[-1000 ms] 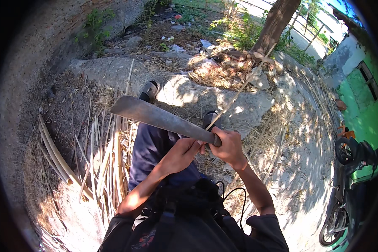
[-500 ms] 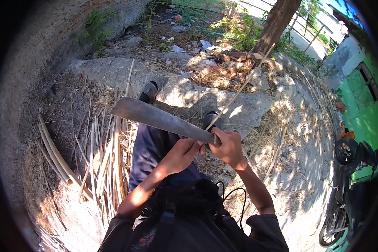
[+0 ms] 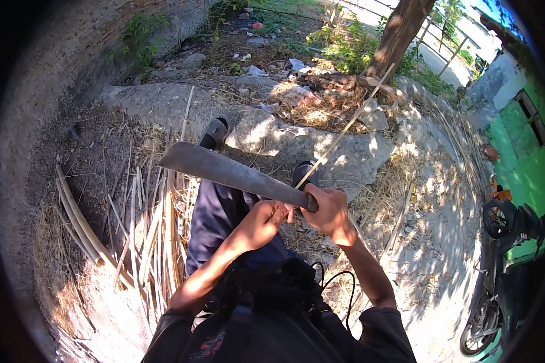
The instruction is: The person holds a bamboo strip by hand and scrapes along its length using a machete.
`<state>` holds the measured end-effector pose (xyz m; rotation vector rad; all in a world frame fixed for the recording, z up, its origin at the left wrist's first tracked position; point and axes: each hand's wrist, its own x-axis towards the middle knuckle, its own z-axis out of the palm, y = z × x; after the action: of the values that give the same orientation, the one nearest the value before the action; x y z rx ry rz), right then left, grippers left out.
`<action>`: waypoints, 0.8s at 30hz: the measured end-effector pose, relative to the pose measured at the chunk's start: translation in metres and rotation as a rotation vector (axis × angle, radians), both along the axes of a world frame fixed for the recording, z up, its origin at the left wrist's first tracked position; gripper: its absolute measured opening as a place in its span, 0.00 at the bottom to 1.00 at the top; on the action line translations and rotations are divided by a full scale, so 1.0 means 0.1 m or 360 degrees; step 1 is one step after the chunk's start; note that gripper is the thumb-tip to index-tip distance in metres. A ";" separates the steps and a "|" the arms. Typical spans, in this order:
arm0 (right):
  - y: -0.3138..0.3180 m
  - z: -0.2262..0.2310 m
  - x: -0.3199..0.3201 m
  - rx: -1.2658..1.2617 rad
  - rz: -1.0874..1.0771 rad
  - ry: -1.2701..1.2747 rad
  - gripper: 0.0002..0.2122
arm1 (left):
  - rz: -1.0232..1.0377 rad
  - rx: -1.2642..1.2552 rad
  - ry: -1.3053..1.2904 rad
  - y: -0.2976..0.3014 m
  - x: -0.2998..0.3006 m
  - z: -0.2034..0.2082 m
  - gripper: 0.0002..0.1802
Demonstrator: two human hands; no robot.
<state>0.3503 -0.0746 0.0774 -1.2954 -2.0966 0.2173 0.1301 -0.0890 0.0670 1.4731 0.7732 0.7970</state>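
A broad machete (image 3: pixel 224 171) lies crosswise in front of me, its dull grey blade reaching to the left. My right hand (image 3: pixel 329 213) is closed round its grip. Close beside it my left hand (image 3: pixel 261 225) is pinched, its fingertips just below the blade's handle end. From there a long, pale bamboo strip (image 3: pixel 349 126) runs away to the far right and passes under the blade. The near end of the strip, at my left fingertips, is mostly hidden by the blade and fingers.
Several pale bamboo strips (image 3: pixel 158 230) lie in a pile at my left. Two shod feet (image 3: pixel 215 132) rest before a stone ledge (image 3: pixel 157 100). Dry fibre scraps (image 3: pixel 318 109) surround a tree trunk (image 3: pixel 399 37). A motorcycle (image 3: pixel 487 314) stands at the right by a green wall (image 3: pixel 527 181).
My left hand has drawn back slightly toward the left. The machete, my right hand and the strip look almost unmoved.
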 end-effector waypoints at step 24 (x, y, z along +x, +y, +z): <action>0.01 0.03 -0.01 0.0025 0.0010 -0.0003 0.10 | 0.0068 0.0143 0.0031 0.00 0.01 0.05 0.21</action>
<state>0.3494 -0.0738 0.0804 -1.2800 -2.1001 0.2019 0.1315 -0.0888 0.0719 1.5507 0.7947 0.8599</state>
